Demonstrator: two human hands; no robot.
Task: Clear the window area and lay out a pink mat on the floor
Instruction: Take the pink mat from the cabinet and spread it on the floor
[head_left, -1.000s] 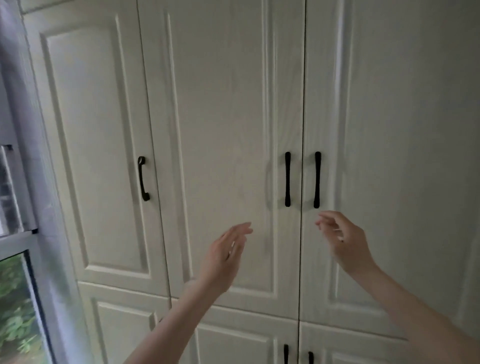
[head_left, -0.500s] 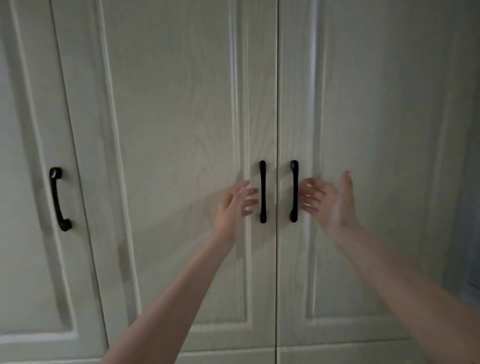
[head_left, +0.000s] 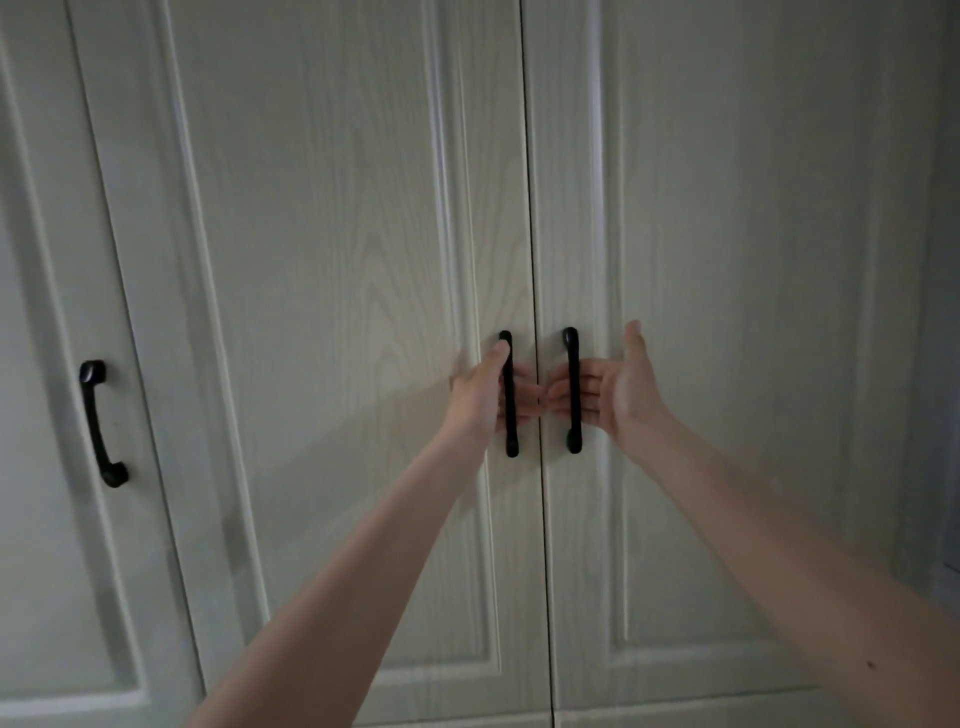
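Note:
Two tall white cabinet doors meet at a centre seam, and both are closed. My left hand (head_left: 480, 395) has its fingers slid behind the left black handle (head_left: 509, 395), with the thumb lying on the handle's front near the top. My right hand (head_left: 618, 389) faces palm-up. Its straight fingers pass behind the right black handle (head_left: 572, 389), and its thumb is raised clear of the bar. No pink mat and no window are in view.
A third white door stands to the left with its own curved black handle (head_left: 101, 423). A darker wall edge (head_left: 943, 364) runs down the far right. The cabinet fills the whole view at arm's length.
Both hands have risen and moved inward from in front of the doors until their fingers are behind the two centre handles. The view has shifted right and closer, and the window has dropped out of view.

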